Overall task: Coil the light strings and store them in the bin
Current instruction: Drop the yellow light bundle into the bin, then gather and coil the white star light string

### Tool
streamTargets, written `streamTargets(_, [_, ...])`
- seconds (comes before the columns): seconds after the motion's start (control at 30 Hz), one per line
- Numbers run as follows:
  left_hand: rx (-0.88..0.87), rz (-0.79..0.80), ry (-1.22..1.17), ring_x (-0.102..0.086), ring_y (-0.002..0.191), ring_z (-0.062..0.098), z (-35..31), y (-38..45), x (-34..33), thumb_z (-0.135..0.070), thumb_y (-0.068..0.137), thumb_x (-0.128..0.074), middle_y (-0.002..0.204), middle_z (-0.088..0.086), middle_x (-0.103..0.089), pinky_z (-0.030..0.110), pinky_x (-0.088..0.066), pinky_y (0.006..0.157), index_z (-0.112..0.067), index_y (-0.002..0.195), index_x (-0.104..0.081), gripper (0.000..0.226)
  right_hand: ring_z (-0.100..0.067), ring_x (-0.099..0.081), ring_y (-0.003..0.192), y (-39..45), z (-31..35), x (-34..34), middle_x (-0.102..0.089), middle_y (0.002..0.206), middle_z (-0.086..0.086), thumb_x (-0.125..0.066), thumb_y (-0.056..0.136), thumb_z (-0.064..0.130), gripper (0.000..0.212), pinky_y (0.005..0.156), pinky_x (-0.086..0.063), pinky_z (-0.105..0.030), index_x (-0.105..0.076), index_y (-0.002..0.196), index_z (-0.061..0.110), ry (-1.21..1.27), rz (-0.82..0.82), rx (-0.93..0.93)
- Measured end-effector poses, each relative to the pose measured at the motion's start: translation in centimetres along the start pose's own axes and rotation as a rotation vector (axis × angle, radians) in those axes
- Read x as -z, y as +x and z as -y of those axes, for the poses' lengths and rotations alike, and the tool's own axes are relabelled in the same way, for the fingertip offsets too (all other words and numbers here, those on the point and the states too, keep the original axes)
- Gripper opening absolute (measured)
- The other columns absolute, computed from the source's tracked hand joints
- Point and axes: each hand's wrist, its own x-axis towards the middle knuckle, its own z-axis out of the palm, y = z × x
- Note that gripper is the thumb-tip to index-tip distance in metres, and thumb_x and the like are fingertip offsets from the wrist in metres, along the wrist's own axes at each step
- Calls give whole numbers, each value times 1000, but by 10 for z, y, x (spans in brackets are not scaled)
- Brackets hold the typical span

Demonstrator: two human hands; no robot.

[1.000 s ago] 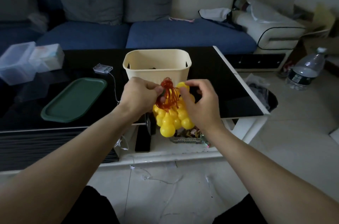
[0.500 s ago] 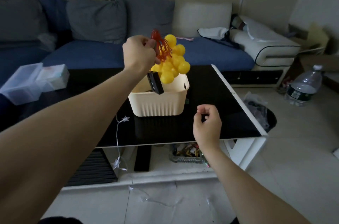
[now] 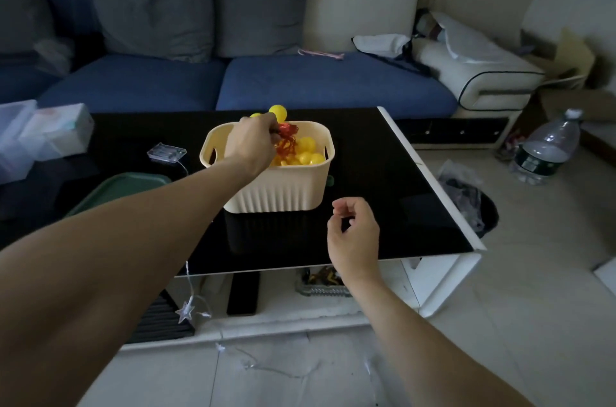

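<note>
Trouble is most likely to come from the loose star string dangling off the table edge below my arms, its thin wire trailing across the floor tiles; I judge it could snag on my forearm or knee and drag its clear battery box off the glass when I reach for it. My right hand hovers over the front of the black table, fingers loosely curled and grasping nothing. Just beyond it and to its left stands the cream bin, and my left hand is over the bin's mouth, fingers pinching the red wire of the yellow ball string. Most of the bulbs already sit inside the bin, under and to the right of my fingers, but a couple poke up past my knuckles above the far rim. If I let go carelessly, I think those could spill over the back edge, or the coil could spring apart and hang out. Left of my left wrist lies the green tray, partly hidden by my forearm, and further left some clear plastic boxes. Nothing blocks the bin's opening itself. Beyond the table runs the blue sofa, and far right of my right hand stands a water bottle on the floor.
</note>
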Motion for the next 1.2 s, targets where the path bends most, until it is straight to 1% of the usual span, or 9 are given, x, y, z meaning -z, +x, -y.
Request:
streamTargets(0.1, [-6,204,58,-63,97,24,4,5,-8,-12,90,-64,116,3,-65,42,-54,88,-24,107,-74,23,-4,-59,96,1,-4,-4,-62,100,3,-61,91,0,22,84,-45,-8,-62,102,19,-14,24,-5])
streamTargets(0.2, [-74,253,282,-46,119,30,0,10,-7,-31,89,-71,135,9,-43,43,-40,104,-23,113,-74,26,-3,-59,95,1,-6,-8,-62,100,3,-61,90,-1,23,84,-44,-7,-62,102,18,-27,32,-8])
streamTargets(0.3, [-136,357,369,-36,131,31,-4,12,0,-39,91,-66,145,6,-42,44,-29,107,-22,116,-72,31,-3,-59,96,0,-5,-10,-61,102,3,-61,90,-2,24,84,-45,-8,-61,102,19,-29,51,-14])
streamTargets(0.53, [-30,672,82,-53,95,18,0,21,2,-32,98,-54,110,4,-62,32,-36,82,-14,103,-66,22,-3,-59,95,1,-9,-12,-62,102,4,-62,90,-2,24,83,-45,-7,-61,102,19,-49,83,-38])
streamTargets(0.67, [9,708,2,-57,99,15,8,23,-8,-43,95,-60,105,-2,-66,32,-41,90,-24,96,-74,24,-4,-59,94,1,-12,-16,-62,101,2,-61,89,-2,23,81,-45,-7,-62,101,17,-58,110,-49])
streamTargets(0.9, [74,495,-113,-60,104,21,3,16,-13,-42,101,-48,110,5,-67,35,-44,92,-11,103,-71,39,-4,-59,94,1,-10,-21,-62,101,4,-61,90,-1,23,81,-46,-7,-62,101,20,-72,153,-66])
streamTargets(1.0, [13,102,-247,-55,116,20,0,-3,-2,-28,103,-46,122,5,-62,25,-37,91,-11,121,-65,32,-3,-59,93,-3,-4,-20,-61,102,4,-61,90,-1,23,80,-44,-5,-62,102,19,-79,183,-59])
streamTargets(1.1, [-98,-377,-285,-56,99,18,17,-37,14,-10,94,-49,102,5,-63,21,-36,81,-7,101,-67,19,-4,-58,93,-4,0,-15,-61,102,3,-61,90,-1,24,79,-44,-6,-61,102,19,-74,191,-53])
streamTargets(1.2, [-24,-438,-324,-55,86,17,49,-83,23,1,88,-50,93,3,-61,21,-37,75,-4,96,-63,16,-4,-59,94,-5,4,-7,-62,104,1,-63,90,0,22,77,-47,-8,-63,103,18,-74,189,-48])
